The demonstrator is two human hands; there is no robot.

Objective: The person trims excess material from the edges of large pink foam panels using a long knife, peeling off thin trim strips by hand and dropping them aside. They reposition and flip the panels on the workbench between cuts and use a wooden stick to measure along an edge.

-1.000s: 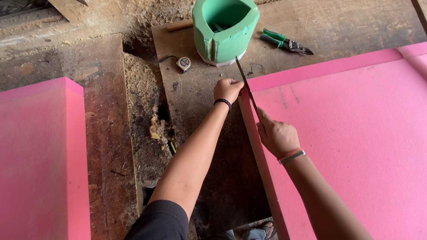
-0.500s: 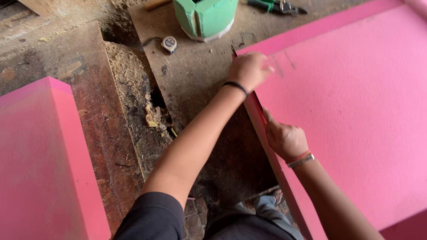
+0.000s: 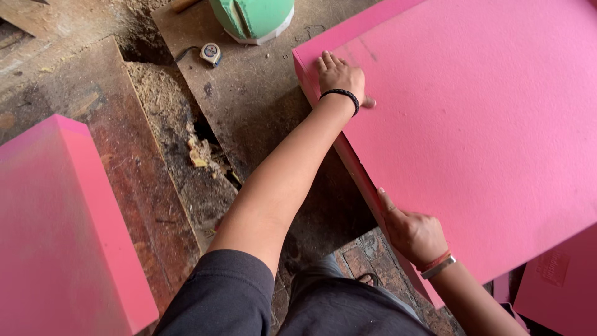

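Under both hands lies the big pink foam board [image 3: 472, 124], spread over the dusty wooden bench [image 3: 261, 106] and reaching well out past it on the right. Up at the far corner, the left hand [image 3: 339, 76] is pressed flat on the top face, fingers extended toward the corner, thumb out to the side, not gripping, just pinning. Down at the near edge, the right hand [image 3: 413, 233] is curled around the board's thin side, thumb lying up along the edge, so that one is grasping the rim.

How it should handle, judging by the look: light for its size, stiff enough to hold flat, but a sheet this broad will likely flex or snap if lifted from one corner. The surface looks faintly grainy, so not slippery, yet it probably dents under hard fingertips. Best hold seems to be along the long edge, two hands well apart, palms spread.

Beyond the left hand sit a green bucket [image 3: 255, 18] and, to its left, a small tape measure [image 3: 211, 53]. Well off to the left of the left arm stands another pink foam block [image 3: 62, 230].
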